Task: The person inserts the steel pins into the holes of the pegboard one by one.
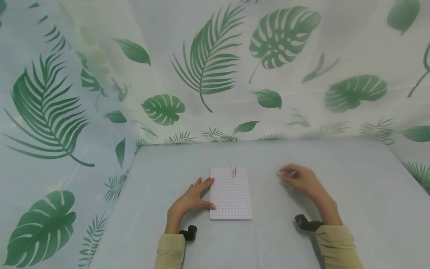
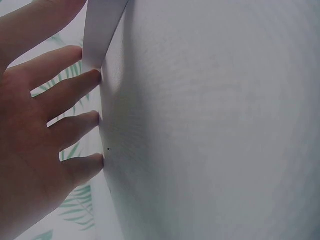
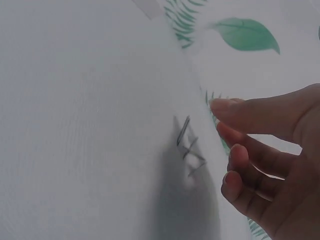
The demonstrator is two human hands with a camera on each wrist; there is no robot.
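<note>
A white rectangular board (image 1: 230,198) with rows of small dots lies on the table. Several thin dark pin-like pieces (image 1: 233,172) show at its top end; whether they stand or lie is unclear. My left hand (image 1: 191,198) rests beside the board, fingers spread, with thumb and a fingertip touching its left edge. In the left wrist view, the board's side (image 2: 102,30) meets those fingertips. My right hand (image 1: 300,179) is right of the board, fingers loosely bent. Several thin metal pins (image 3: 189,147) appear near its fingertips in the right wrist view, with nothing visible between thumb and forefinger.
The table (image 1: 268,243) has a pale cover. A leaf-printed curtain (image 1: 215,74) hangs behind it and on both sides. Black wrist cameras (image 1: 304,223) sit at both cuffs, low over the tabletop.
</note>
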